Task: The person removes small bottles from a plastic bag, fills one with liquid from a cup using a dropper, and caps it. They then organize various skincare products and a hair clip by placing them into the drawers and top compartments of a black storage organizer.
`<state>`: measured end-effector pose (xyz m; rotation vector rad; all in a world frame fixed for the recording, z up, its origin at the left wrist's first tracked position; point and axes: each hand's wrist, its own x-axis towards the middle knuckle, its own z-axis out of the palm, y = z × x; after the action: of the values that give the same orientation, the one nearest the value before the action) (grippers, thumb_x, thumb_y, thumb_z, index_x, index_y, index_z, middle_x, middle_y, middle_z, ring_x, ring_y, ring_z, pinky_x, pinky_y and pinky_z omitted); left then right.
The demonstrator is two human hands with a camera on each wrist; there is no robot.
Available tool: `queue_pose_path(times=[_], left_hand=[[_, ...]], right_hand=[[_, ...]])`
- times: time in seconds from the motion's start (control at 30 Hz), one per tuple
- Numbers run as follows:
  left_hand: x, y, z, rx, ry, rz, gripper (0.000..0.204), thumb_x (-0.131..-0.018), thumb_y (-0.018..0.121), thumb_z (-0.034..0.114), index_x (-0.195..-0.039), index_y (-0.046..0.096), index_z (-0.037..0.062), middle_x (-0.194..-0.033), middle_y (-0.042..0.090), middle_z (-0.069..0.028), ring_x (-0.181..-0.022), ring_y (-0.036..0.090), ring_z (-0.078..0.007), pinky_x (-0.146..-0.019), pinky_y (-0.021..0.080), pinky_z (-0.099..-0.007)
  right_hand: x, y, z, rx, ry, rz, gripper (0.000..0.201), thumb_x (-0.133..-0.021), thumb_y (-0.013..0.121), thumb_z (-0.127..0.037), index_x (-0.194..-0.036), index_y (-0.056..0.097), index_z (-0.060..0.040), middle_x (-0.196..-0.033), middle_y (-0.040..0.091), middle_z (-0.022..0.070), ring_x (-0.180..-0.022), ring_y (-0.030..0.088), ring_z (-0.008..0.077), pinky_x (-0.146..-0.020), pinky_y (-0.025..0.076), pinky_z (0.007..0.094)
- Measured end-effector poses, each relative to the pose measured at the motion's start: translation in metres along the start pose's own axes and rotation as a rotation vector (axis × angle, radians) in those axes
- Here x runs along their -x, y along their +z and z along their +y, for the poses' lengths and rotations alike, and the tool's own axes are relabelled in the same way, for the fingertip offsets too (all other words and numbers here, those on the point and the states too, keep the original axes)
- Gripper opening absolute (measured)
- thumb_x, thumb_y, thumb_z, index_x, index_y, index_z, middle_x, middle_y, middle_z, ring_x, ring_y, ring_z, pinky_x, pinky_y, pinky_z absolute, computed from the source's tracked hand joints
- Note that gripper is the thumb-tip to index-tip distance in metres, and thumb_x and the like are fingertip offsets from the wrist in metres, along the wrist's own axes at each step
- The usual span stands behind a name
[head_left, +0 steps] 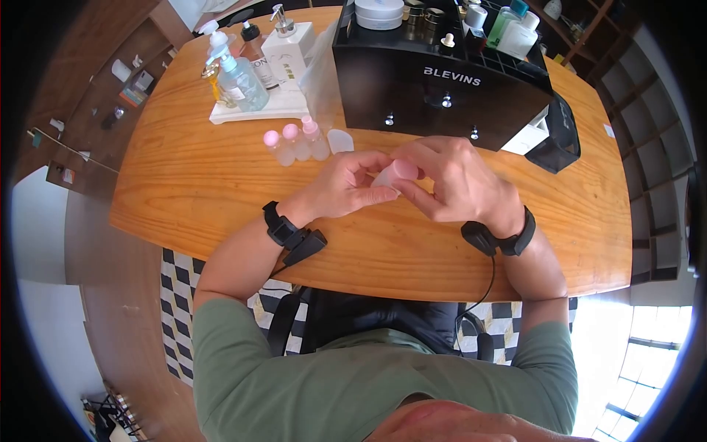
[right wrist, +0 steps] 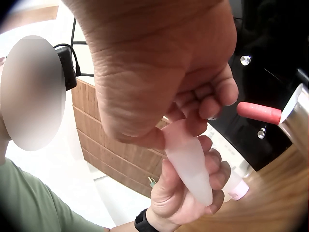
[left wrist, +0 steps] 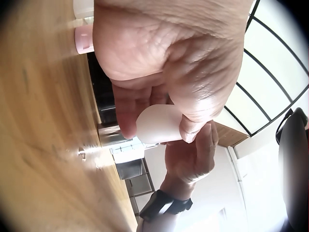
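Observation:
A frosted white squeeze tube [right wrist: 190, 166] with a pink cap [right wrist: 177, 133] is held between both hands above the table. My left hand [head_left: 342, 188] grips the pale body, thumb on one side and fingers on the other. On the cap end, the right hand [head_left: 464, 177] pinches with thumb and fingertips. In the left wrist view the rounded tube body [left wrist: 159, 125] shows beside the left thumb. Just beyond the left hand stand several small translucent bottles [head_left: 283, 153] with pink tops, and a frosted white piece [head_left: 340, 141] sits next to them.
A black drawer box [head_left: 412, 88] marked BLEVINS stands behind the hands, cosmetics on top. At the back left, a white tray [head_left: 258, 115] bears pump bottles. A black bag [head_left: 560, 136] lies right of the box. The right wrist view shows a red stick [right wrist: 260, 112] by a silver cylinder [right wrist: 297, 116].

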<state>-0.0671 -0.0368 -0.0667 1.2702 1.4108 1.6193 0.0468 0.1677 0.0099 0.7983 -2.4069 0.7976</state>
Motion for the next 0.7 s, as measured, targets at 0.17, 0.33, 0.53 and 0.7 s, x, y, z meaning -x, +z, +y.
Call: queue_pose_path(times=[0.17, 0.33, 0.53, 0.7], left_hand=[[0.0, 0.001, 0.005, -0.024, -0.065, 0.003, 0.041, -0.094, 0.077, 0.007, -0.131, 0.062, -0.0043, -0.118, 0.069, -0.0069, -0.107, 0.067, -0.0125, -0.093, 0.057, -0.0303], [0.001, 0.0, -0.003, -0.053, -0.056, 0.003, 0.042, -0.093, 0.078, 0.007, -0.13, 0.062, -0.004, -0.118, 0.07, -0.0064, -0.108, 0.067, -0.0125, -0.094, 0.057, -0.031], [0.002, 0.0, 0.004, -0.053, 0.011, 0.005, 0.039, -0.093, 0.08, 0.014, -0.126, 0.066, -0.0017, -0.117, 0.072, -0.0076, -0.103, 0.07, -0.0128, -0.086, 0.058, -0.0275], [0.002, 0.002, 0.01, -0.075, -0.05, 0.009, 0.04, -0.094, 0.08, 0.014, -0.128, 0.065, -0.0011, -0.117, 0.072, -0.0067, -0.102, 0.068, -0.0113, -0.087, 0.057, -0.0273]], right_hand=[[0.003, 0.001, -0.001, 0.114, 0.115, -0.062, 0.025, -0.08, 0.083, -0.013, -0.092, 0.065, 0.0006, -0.078, 0.065, 0.0171, -0.068, 0.066, 0.0361, -0.058, 0.051, 0.0416], [0.0, -0.003, -0.007, 0.074, 0.135, -0.053, 0.026, -0.083, 0.078, -0.014, -0.099, 0.066, 0.0018, -0.081, 0.068, 0.0208, -0.07, 0.067, 0.0427, -0.061, 0.055, 0.0448], [-0.001, -0.008, -0.006, -0.013, 0.035, -0.086, 0.033, -0.082, 0.078, -0.012, -0.109, 0.066, 0.0024, -0.082, 0.069, 0.0207, -0.071, 0.066, 0.0438, -0.062, 0.055, 0.045], [0.001, -0.009, -0.008, 0.059, 0.039, -0.101, 0.037, -0.082, 0.079, -0.012, -0.114, 0.066, 0.0016, -0.087, 0.069, 0.0226, -0.076, 0.066, 0.0463, -0.065, 0.055, 0.0472]])
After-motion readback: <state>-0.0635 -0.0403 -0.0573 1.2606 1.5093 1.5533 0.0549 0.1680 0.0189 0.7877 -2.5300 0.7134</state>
